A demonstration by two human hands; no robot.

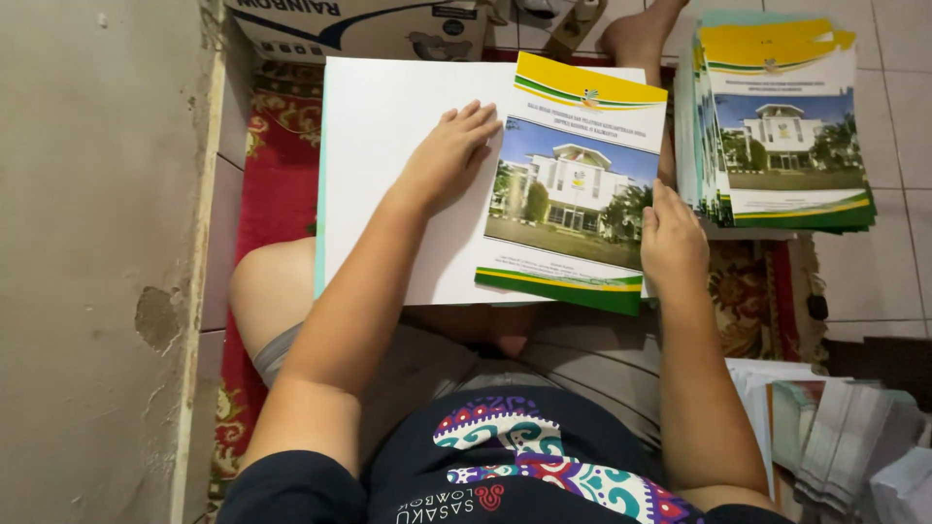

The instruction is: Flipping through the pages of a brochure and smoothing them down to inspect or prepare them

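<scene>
left hand [449,150] open, fingers spread flat, palm down on white sheet [388,146] just left of printed cover [573,184], fingertips at cover's left edge. right hand [672,243] loosely open, fingers half curled, resting against cover's right edge, thumb side up; not clamped round it. cover w/ yellow-green bands top & bottom, photo of white bldg in middle, lying tilted over white sheet, both resting across lap of seated person. white sheet sticks out to left & above cover. stack of same covers [782,121] upper right on tiled floor [903,243], well apart from right hand, edges fanned; exact no. can't tell, many. cardboard box [359,24] at top, behind sheet. red patterned rug [272,194] under legs. pile of papers [835,437] lower right, beside right elbow. grey wall [97,262] along left. count: 2 hands, 1 cover in lap, 1 white sheet, 1 stack, 1 box.
</scene>
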